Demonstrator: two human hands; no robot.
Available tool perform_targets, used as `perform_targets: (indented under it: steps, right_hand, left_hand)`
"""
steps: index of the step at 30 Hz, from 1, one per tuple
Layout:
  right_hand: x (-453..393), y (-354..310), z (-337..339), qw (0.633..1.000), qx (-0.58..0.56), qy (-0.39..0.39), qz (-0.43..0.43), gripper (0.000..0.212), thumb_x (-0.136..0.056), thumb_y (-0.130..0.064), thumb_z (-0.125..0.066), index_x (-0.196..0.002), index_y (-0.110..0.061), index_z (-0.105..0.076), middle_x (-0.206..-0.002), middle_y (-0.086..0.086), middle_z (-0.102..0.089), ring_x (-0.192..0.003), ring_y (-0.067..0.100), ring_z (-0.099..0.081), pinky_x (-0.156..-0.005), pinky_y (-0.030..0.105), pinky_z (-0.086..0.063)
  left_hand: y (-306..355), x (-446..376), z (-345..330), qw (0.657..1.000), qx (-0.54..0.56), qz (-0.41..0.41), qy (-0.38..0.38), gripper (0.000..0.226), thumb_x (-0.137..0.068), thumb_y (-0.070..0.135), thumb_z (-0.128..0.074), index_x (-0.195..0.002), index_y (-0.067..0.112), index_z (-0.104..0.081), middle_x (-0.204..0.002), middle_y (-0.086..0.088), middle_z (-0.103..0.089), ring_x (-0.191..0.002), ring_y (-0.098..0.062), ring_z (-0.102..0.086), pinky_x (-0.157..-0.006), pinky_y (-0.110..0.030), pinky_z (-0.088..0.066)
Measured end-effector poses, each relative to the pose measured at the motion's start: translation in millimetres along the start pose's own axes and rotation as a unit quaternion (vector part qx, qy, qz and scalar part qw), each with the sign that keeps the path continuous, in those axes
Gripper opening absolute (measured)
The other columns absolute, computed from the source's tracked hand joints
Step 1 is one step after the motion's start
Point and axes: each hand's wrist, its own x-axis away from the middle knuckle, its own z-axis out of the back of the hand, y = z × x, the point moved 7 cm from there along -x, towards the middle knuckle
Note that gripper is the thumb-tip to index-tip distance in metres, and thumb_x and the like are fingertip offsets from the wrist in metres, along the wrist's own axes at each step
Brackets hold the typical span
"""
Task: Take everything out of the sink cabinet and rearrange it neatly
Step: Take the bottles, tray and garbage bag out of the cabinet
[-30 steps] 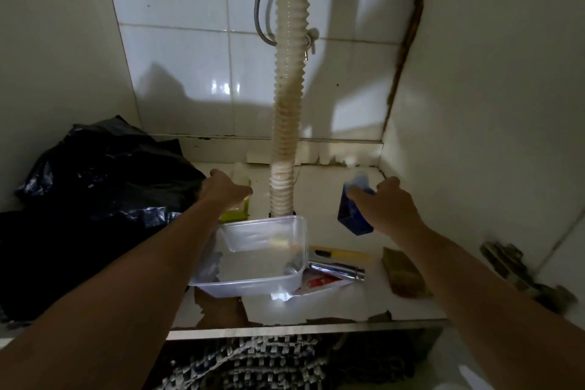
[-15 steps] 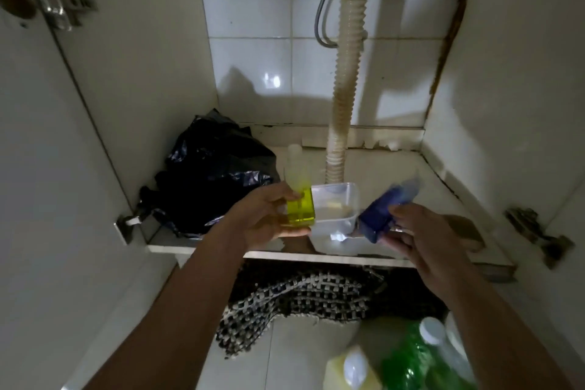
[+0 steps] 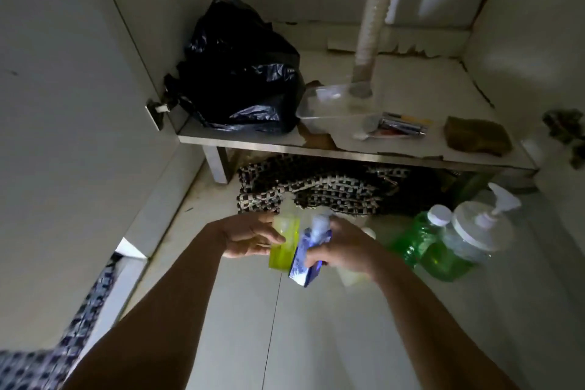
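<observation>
My left hand (image 3: 250,239) grips a small yellow-green bottle (image 3: 283,245) above the tiled floor, in front of the open sink cabinet. My right hand (image 3: 343,245) holds a blue bottle (image 3: 308,260) tilted right beside it, the two bottles touching. On the cabinet shelf (image 3: 395,153) stay a black plastic bag (image 3: 240,79), a clear plastic container (image 3: 332,108), a shiny metal tool with a yellow-handled item (image 3: 403,127) and a brown sponge (image 3: 476,136).
A corrugated drain hose (image 3: 372,22) drops to the shelf behind the container. A woven black-and-white mat (image 3: 316,187) lies under the shelf. On the floor at right stand a green bottle (image 3: 418,239) and a pump dispenser (image 3: 474,231). Cabinet doors flank both sides.
Both hands drew the yellow-green and blue bottles out of the cabinet and down toward the floor. The view tipped downward, showing the floor bottles.
</observation>
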Motion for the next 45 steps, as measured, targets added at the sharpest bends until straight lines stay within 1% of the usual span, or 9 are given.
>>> perform_targets:
  steps: [3, 7, 14, 23, 29, 35, 39, 41, 45]
  right_hand:
    - [-9.6, 30.6, -32.8, 0.998, 0.045, 0.025, -0.037, 0.051, -0.061, -0.031, -0.076, -0.105, -0.018, -0.053, -0.097, -0.004, -0.062, -0.086, 0.014, -0.059, -0.058, 0.02, -0.042]
    - [-20.1, 61.5, -51.8, 0.994, 0.052, 0.095, -0.031, 0.048, -0.063, -0.019, -0.073, -0.104, -0.013, -0.05, -0.096, -0.002, -0.062, -0.085, 0.019, -0.06, -0.063, 0.026, -0.047]
    - [-28.2, 95.2, -39.2, 0.976, 0.098, 0.195, -0.014, 0.038, -0.076, -0.03, -0.067, -0.106, -0.014, -0.049, -0.101, 0.005, -0.063, -0.09, 0.027, -0.064, -0.069, 0.036, -0.054]
    - [-33.7, 118.0, -1.4, 0.965, 0.087, 0.241, -0.059, 0.043, -0.078, -0.032, -0.07, -0.112, -0.016, -0.048, -0.108, 0.002, -0.058, -0.098, 0.028, -0.061, -0.072, 0.036, -0.052]
    - [-43.2, 121.6, 8.0, 0.971, 0.103, 0.193, -0.1, 0.047, -0.081, -0.023, -0.069, -0.118, -0.009, -0.044, -0.118, 0.009, -0.054, -0.108, 0.031, -0.057, -0.082, 0.041, -0.052]
    - [-32.1, 122.7, 12.1, 0.979, 0.084, 0.114, -0.146, 0.052, -0.077, -0.019, -0.07, -0.12, -0.008, -0.043, -0.118, 0.008, -0.058, -0.105, 0.026, -0.059, -0.083, 0.034, -0.051]
    - [-11.1, 98.9, 23.4, 0.967, 0.19, 0.063, -0.156, 0.038, -0.084, -0.022, -0.063, -0.117, -0.009, -0.048, -0.116, 0.008, -0.057, -0.108, 0.026, -0.059, -0.076, 0.03, -0.045]
    - [-3.2, 80.5, 32.7, 0.964, 0.219, 0.05, -0.14, 0.018, -0.084, -0.018, -0.059, -0.099, -0.014, -0.051, -0.097, 0.007, -0.056, -0.095, 0.025, -0.06, -0.069, 0.027, -0.042]
    - [-0.4, 34.5, 67.2, 0.97, 0.221, 0.05, -0.086, 0.005, -0.073, -0.009, -0.062, -0.078, -0.009, -0.064, -0.063, 0.006, -0.061, -0.069, 0.021, -0.06, -0.053, 0.023, -0.047]
  left_hand:
    - [-35.5, -8.3, 7.3, 0.998, 0.011, 0.015, 0.061, 0.062, -0.072, -0.013, -0.067, -0.126, 0.012, -0.05, -0.099, -0.007, -0.065, -0.097, -0.018, -0.061, -0.086, -0.029, -0.045]
    - [-56.6, -18.3, 7.7, 0.993, 0.02, -0.01, 0.118, 0.064, -0.067, -0.012, -0.074, -0.124, 0.008, -0.052, -0.123, -0.018, -0.058, -0.107, -0.024, -0.06, -0.08, -0.024, -0.049]
    - [-63.5, -34.9, -9.6, 0.98, -0.022, -0.068, 0.184, 0.058, -0.068, -0.01, -0.073, -0.119, 0.01, -0.052, -0.118, -0.01, -0.061, -0.113, -0.027, -0.058, -0.101, -0.041, -0.044]
    - [-67.7, -45.4, -35.6, 0.96, -0.143, -0.099, 0.217, 0.071, -0.048, 0.023, -0.078, -0.113, 0.026, -0.049, -0.113, -0.003, -0.062, -0.113, -0.02, -0.059, -0.095, -0.044, -0.05]
    - [-68.7, -50.3, -55.3, 0.952, -0.168, -0.115, 0.227, 0.062, -0.049, 0.031, -0.078, -0.098, 0.04, -0.041, -0.108, -0.008, -0.061, -0.106, -0.033, -0.058, -0.085, -0.048, -0.055]
    - [-62.5, -47.8, -63.9, 0.94, -0.247, -0.096, 0.213, 0.073, -0.064, 0.02, -0.084, -0.12, 0.027, -0.039, -0.122, -0.005, -0.058, -0.108, -0.026, -0.057, -0.082, -0.034, -0.052]
    - [-59.0, -53.1, -56.3, 0.924, -0.354, -0.023, 0.141, 0.103, -0.07, 0.014, -0.082, -0.149, 0.017, -0.016, -0.148, -0.008, -0.037, -0.132, -0.024, -0.04, -0.098, -0.026, -0.038]
    - [-46.9, -48.3, -45.4, 0.899, -0.422, 0.027, 0.116, 0.095, -0.076, 0.011, -0.076, -0.15, 0.013, -0.017, -0.149, -0.012, -0.038, -0.133, -0.025, -0.041, -0.102, -0.028, -0.038]
    - [16.8, -30.4, -25.1, 0.842, -0.522, 0.042, 0.128, 0.049, -0.085, 0.012, -0.066, -0.131, 0.004, -0.052, -0.127, -0.016, -0.06, -0.107, -0.024, -0.061, -0.087, -0.031, -0.051]
